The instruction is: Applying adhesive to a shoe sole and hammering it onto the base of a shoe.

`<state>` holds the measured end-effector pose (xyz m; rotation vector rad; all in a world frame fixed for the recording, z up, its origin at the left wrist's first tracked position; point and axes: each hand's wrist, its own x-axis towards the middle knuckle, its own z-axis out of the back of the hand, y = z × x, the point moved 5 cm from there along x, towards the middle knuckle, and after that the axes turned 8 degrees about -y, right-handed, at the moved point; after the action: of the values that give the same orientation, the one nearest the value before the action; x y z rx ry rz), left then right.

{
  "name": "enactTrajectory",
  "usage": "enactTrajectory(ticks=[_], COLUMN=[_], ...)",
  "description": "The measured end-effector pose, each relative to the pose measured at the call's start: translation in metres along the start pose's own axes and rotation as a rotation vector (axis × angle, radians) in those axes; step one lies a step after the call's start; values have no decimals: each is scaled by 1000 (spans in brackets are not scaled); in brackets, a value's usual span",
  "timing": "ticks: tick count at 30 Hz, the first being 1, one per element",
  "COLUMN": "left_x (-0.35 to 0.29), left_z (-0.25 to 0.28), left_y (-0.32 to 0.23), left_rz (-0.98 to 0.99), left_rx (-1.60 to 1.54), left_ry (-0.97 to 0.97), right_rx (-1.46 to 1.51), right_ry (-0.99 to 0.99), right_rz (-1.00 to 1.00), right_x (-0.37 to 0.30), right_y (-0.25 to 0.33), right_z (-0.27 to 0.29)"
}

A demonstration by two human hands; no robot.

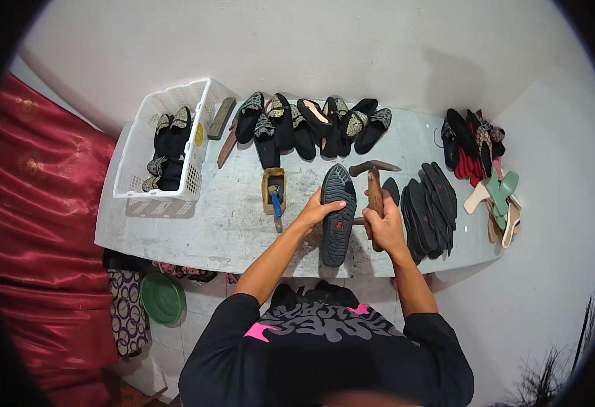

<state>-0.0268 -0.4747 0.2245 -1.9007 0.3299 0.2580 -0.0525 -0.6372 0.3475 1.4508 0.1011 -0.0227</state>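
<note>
My left hand (318, 211) is closed around a black shoe (336, 239), thumb across its ridged sole, which faces up toward me. A hammer (374, 184) with a wooden handle and a dark metal head is gripped in my right hand (387, 228). Its head is raised beside the shoe's toe end, apart from the sole. Between the shoe and my right hand a short piece of dark rod shows, mostly hidden. Just right of the hammer lies a pile of black shoe soles (427, 216).
A white plastic basket (195, 152) holds black shoes. Patterned black shoes (304, 129) line the table's back. Nearer stands a small glue-stained container (267, 197) with a blue-handled brush (275, 202). Loose shoes (470, 139) and green sandal parts (503, 186) lie at the right edge.
</note>
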Motion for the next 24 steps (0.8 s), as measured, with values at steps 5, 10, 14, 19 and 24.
enactTrajectory(ticks=[5, 10, 14, 19, 24], left_x=[2, 13, 9, 14, 9], left_z=[-1, 2, -3, 4, -3], left_y=[-2, 4, -3, 0, -7], left_rz=[-123, -198, -235, -283, -316], left_rx=[-13, -12, 10, 47, 27], left_ry=[49, 102, 168, 182, 162], right_rx=[-403, -359, -339, -59, -414], right_ry=[-81, -137, -112, -170, -254], right_rz=[241, 149, 45, 273, 436], right_x=[-11, -16, 0, -14, -22], right_y=[-25, -20, -8, 49, -21], right_z=[-16, -34, -24, -37, -35])
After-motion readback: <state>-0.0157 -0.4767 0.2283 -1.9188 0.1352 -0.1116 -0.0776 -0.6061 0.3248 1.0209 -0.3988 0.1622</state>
